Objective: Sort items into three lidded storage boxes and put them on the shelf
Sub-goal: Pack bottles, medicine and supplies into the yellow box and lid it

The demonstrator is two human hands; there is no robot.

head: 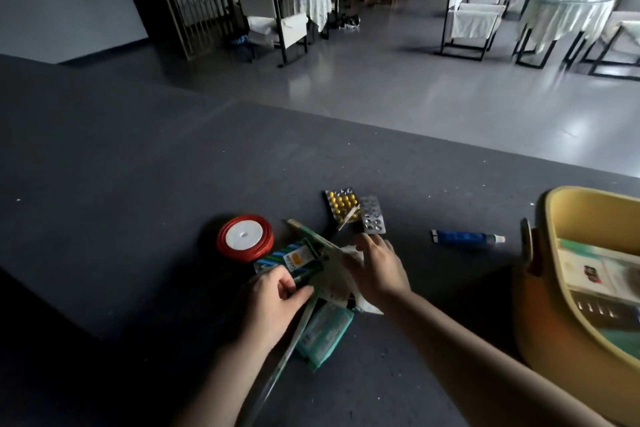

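Sorting the pile, one box open at the right

While most of the small goods lie heaped on the dark counter (138, 184), both hands work in the middle of that heap. The left hand (273, 302) curls its fingers and thumb round a dark green item beside a striped blue-green packet (284, 258); just what it pinches is hard to tell. The right hand (377, 267) lies spread, fingers fairly straight, resting on pale papers or flat packs on top of the pile. A teal pack (323, 333) sits under the wrists, and a long pale strip runs from the heap toward the near edge.

Just beside the heap stand a red ribbon spool (245, 237), a yellow pill blister (343, 203) and a silver blister (372, 215) touching it. A blue tube (464, 237) lies apart, nearer the yellow storage box (561, 333), which stands open at the right with flat items already inside. No lid, shelf or other box is in view.

My reading: the sorting is partly done. Next, the gripped piece must be freed from the tangle and carried to the box that suits it
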